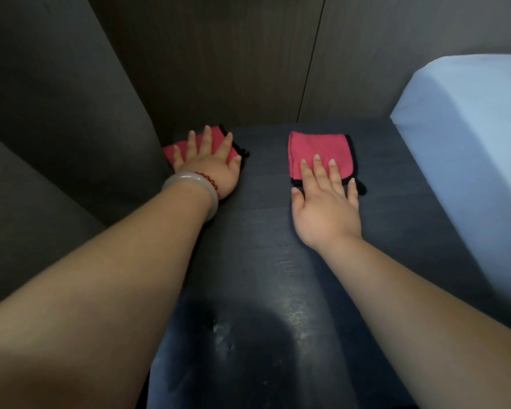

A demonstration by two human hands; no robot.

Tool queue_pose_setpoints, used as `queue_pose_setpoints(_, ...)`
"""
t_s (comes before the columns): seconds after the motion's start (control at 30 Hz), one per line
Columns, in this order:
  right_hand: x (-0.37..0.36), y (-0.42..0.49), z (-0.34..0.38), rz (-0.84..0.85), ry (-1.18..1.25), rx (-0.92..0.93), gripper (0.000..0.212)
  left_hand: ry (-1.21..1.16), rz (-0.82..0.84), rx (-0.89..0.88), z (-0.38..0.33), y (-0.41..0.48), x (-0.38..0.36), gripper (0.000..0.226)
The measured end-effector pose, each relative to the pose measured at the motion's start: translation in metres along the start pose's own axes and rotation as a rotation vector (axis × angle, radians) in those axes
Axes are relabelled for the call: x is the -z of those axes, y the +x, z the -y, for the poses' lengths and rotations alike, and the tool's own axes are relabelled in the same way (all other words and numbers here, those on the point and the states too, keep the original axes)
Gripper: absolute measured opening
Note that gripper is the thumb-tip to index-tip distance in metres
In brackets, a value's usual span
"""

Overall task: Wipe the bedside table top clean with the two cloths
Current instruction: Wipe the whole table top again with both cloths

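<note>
Two red cloths with black edging lie on the dark bedside table top point(266, 231). My left hand point(210, 163) lies flat with spread fingers on the left cloth point(216, 135) at the table's far left corner, covering most of it. My right hand point(326, 202) lies flat too, its fingertips pressing the near edge of the right cloth point(317, 146), while the palm rests on the bare table. The right cloth is folded into a rectangle, with a small black loop sticking out beside my little finger.
A white mattress point(469, 143) borders the table on the right. A dark upholstered surface point(56, 128) rises on the left and a dark wood panel wall point(233, 69) stands behind. The near table top shows pale smudges point(222, 329).
</note>
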State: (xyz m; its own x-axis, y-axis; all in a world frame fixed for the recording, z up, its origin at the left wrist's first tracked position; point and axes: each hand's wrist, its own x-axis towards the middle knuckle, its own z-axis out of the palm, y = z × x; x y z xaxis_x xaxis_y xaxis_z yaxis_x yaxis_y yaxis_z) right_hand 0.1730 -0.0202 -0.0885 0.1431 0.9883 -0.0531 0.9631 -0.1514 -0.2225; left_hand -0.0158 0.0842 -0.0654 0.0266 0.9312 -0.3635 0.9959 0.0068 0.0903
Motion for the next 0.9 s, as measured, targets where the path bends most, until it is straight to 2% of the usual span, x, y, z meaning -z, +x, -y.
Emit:
queue_pose_setpoints(0.07,-0.001,0.001,0.001,0.0,0.0,0.006,0.059,0.017,-0.042,-0.052,-0.016,-0.02,-0.013,0.06)
queue_pose_setpoints(0.13,-0.001,0.002,0.002,-0.002,0.004,0.007,0.059,0.043,-0.141,-0.192,-0.026,-0.052,-0.035,0.06)
queue_pose_setpoints(0.23,0.0,0.0,0.001,-0.01,0.017,0.009,0.058,0.068,-0.241,-0.322,-0.015,-0.091,-0.055,0.061)
queue_pose_setpoints(0.3,-0.001,0.0,0.001,-0.014,0.021,0.015,0.057,0.069,-0.219,-0.278,0.004,-0.081,-0.048,0.062)
queue_pose_setpoints(0.4,-0.002,0.0,0.001,-0.02,0.022,0.016,0.056,-0.015,-0.06,-0.052,0.026,-0.046,-0.021,0.063)
queue_pose_setpoints(0.47,-0.003,0.001,0.001,-0.023,0.021,0.014,0.057,-0.036,-0.014,0.039,0.024,-0.037,-0.015,0.063)
queue_pose_setpoints(0.53,-0.003,0.001,0.001,-0.028,0.018,0.014,0.057,0.015,-0.06,-0.016,0.008,-0.056,-0.027,0.062)
queue_pose_setpoints(0.63,-0.002,0.001,0.0,-0.026,0.021,0.01,0.057,0.06,-0.207,-0.225,-0.008,-0.105,-0.057,0.06)
queue_pose_setpoints(0.7,-0.001,0.0,0.0,-0.013,0.019,0.018,0.057,0.07,-0.21,-0.264,0.003,-0.106,-0.055,0.061)
queue_pose_setpoints(0.77,0.002,-0.003,-0.003,-0.003,0.025,0.05,0.058,0.033,-0.156,-0.16,0.018,-0.082,-0.04,0.061)
queue_pose_setpoints(0.83,0.005,-0.007,-0.008,-0.002,0.032,0.097,0.061,-0.017,-0.031,-0.014,0.023,-0.058,-0.022,0.062)
queue_pose_setpoints(0.9,0.006,-0.014,-0.012,-0.002,0.03,0.132,0.062,-0.013,0.005,0.046,0.013,-0.057,-0.019,0.062)
